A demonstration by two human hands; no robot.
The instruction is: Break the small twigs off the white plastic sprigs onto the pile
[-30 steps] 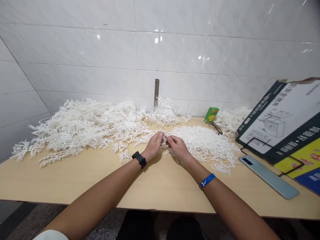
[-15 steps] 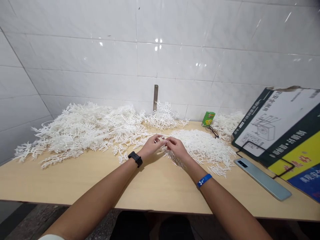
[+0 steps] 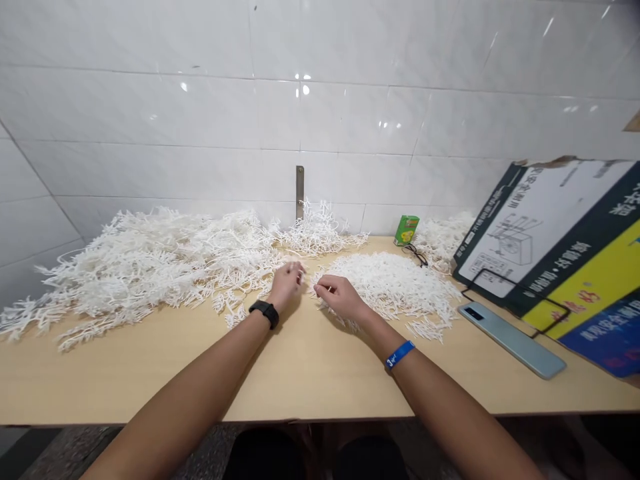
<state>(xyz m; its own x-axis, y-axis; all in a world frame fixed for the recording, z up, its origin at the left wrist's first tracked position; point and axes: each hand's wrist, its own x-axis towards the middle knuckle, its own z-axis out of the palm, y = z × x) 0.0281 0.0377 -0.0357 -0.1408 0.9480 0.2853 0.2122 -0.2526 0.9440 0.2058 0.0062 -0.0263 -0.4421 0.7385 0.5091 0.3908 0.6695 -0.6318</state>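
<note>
My left hand (image 3: 288, 283), with a black watch at the wrist, is over the tabletop by the right edge of a big heap of white branched plastic pieces (image 3: 165, 260). Its fingers are curled closed, and what they hold, if anything, is too small and blurred to name. My right hand (image 3: 341, 295), with a blue wristband, is pinched closed at the left edge of a lower pile of short white plastic bits (image 3: 395, 283). Whatever lies between those fingertips cannot be made out. A gap separates the two hands.
A smaller white heap (image 3: 320, 230) sits by a metal strip (image 3: 300, 192) at the tiled wall. A green box (image 3: 407, 230), dark glasses (image 3: 416, 254) and another white heap (image 3: 443, 237) are farther right. A phone (image 3: 513, 340) lies before a leaning printed cardboard (image 3: 545, 260) on the wooden table (image 3: 320, 387).
My hands, which were together at the fingertips, are now apart, the left one farther left. The whole view has shifted slightly.
</note>
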